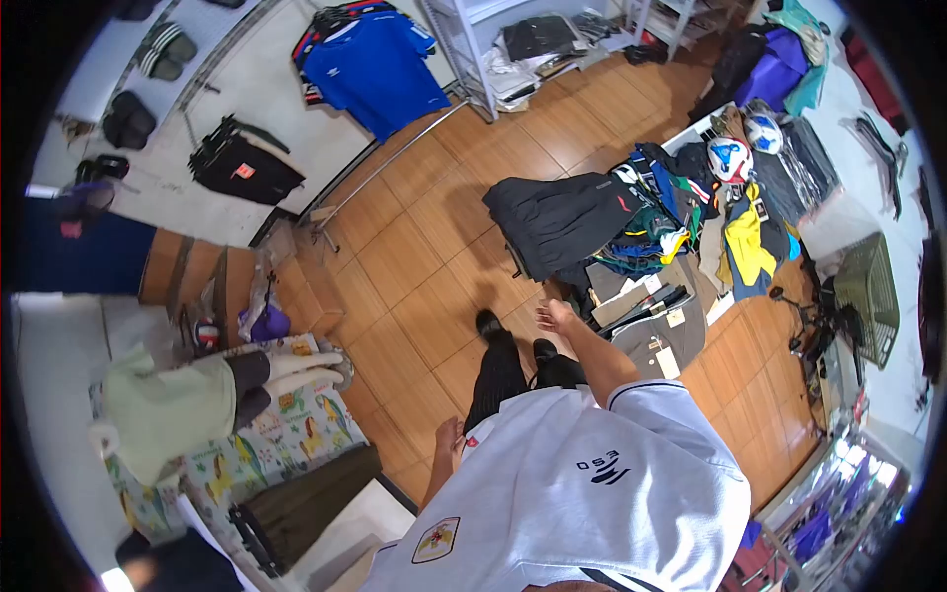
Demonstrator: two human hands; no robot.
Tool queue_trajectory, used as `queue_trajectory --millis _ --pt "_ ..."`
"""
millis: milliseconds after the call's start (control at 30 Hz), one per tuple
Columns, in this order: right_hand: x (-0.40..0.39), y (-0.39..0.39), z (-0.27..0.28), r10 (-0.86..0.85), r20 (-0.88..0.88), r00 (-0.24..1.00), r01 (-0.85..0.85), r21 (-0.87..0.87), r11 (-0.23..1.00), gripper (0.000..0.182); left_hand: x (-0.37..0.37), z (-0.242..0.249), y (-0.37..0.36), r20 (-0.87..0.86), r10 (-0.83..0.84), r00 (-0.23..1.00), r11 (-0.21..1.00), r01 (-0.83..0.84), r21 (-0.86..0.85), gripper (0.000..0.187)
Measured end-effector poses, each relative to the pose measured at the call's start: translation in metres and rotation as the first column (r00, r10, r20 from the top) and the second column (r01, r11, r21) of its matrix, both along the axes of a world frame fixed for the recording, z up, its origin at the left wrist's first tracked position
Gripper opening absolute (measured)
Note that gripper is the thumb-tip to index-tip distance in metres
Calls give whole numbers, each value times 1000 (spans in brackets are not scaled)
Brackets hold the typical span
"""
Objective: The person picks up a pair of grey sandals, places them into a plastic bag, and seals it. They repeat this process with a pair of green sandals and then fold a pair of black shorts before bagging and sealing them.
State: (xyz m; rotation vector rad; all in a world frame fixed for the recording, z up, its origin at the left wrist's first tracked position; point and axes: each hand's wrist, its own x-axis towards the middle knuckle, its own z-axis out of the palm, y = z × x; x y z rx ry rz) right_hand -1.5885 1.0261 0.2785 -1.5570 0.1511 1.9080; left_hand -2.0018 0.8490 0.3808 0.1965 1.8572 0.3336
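Note:
My right hand [555, 316] hangs in front of my body with its fingers loosely apart and nothing in them. It is nearest to the stacked grey trousers [646, 340], which carry white tags, and appears apart from them. Beyond it, black shorts [562, 219] with a small red mark lie over the end of a heap of mixed clothes [656, 212]. My left hand [449, 434] hangs low at my side, partly seen, fingers loose and holding nothing. Below both hands are my dark trousers and shoes [488, 324] on the tiled floor [414, 296].
A rail with a blue shirt [375, 74] stands at the back. On the left, a mannequin [182, 400] in a pale green top lies on a patterned cover, near cardboard boxes [301, 286]. Footballs [728, 158] and a yellow garment [750, 242] lie at the right, by a green basket [868, 296].

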Motion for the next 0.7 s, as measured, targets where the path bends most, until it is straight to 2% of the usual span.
queue_trajectory --millis 100,200,300,367,400,433,467,533,667,700 --pt "0 19 1 -77 -27 997 78 15 997 51 -3 -2 68 25 -35 999 999 35 4 35" --pt "1 44 5 -221 -41 974 220 -36 975 60 -52 -49 128 226 -128 966 991 131 3 37" --pt "-6 63 7 -385 40 922 387 -86 918 67 -92 -66 194 212 -299 930 951 310 -19 31" --pt "-12 78 9 -489 127 863 504 -142 852 75 -96 -56 253 146 -362 921 926 373 -58 26" --pt "-10 82 10 -489 109 865 500 -136 855 78 -91 -28 284 79 -376 923 920 382 -92 24" --pt "-8 88 8 -507 101 856 517 -134 846 76 -85 -12 314 15 -392 920 912 391 -124 24" --pt "-10 91 5 -526 93 845 534 -136 834 75 -90 -10 344 9 -450 893 891 449 -68 31" --pt "-13 96 -5 -562 93 822 569 -166 805 66 -102 -25 405 30 -526 850 850 527 -20 31" --pt "-21 108 12 -544 222 809 586 -244 772 51 -92 -37 518 -7 -688 726 725 687 47 32" --pt "-24 112 14 -571 239 786 616 -208 760 46 -77 -35 540 -28 -681 732 728 681 77 31"
